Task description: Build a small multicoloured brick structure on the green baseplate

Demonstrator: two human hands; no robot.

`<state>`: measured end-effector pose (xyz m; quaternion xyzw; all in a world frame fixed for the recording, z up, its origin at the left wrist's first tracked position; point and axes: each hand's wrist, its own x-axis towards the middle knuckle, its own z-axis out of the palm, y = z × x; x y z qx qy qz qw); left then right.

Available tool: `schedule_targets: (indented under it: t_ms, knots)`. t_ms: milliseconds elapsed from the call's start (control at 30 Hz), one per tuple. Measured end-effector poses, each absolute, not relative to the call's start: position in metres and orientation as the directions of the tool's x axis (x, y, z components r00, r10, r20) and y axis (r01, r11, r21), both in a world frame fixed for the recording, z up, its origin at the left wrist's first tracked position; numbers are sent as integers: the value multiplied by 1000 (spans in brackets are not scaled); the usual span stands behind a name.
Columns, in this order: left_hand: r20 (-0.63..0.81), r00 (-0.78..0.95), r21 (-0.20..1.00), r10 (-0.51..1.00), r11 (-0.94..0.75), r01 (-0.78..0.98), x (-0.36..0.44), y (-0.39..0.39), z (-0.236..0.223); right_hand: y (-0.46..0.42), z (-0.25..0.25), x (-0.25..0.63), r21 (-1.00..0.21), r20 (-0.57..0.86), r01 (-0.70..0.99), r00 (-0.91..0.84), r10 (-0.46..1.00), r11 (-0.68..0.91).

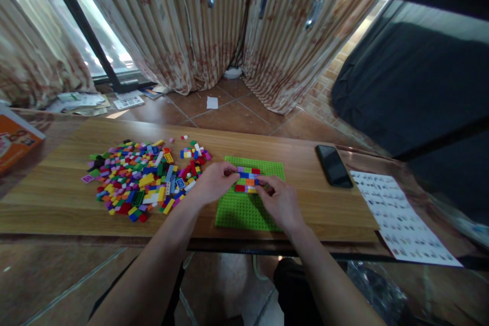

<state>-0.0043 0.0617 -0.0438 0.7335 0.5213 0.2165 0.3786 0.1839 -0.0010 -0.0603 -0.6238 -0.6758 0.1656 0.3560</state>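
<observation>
A green studded baseplate (242, 211) lies on the wooden board, with a small multicoloured structure of toy bricks (249, 182) over its upper half. Red, blue, orange, purple and yellow show among these bricks. My left hand (216, 181) grips the structure's left side, thumb and fingertips drawn together. At its right side, my right hand (281, 201) has curled fingers closed on the edge. Fingertips cover both ends of the structure, and I cannot tell whether it is pressed onto the baseplate.
A wide pile of loose toy bricks (145, 178) spreads left of the baseplate on the wooden board (301, 163). To the right lie a black phone (333, 166) and a printed white sheet (401, 216). An orange-and-white package (17, 140) sits far left. Curtains (171, 25) hang behind.
</observation>
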Motion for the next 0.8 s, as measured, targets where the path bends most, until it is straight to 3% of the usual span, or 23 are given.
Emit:
schedule_targets:
  t_ms: [800]
  knots:
    - [-73,361,783,930,-171,598,-4,60,-43,0,-62,186,-662,305,724,27,952,192]
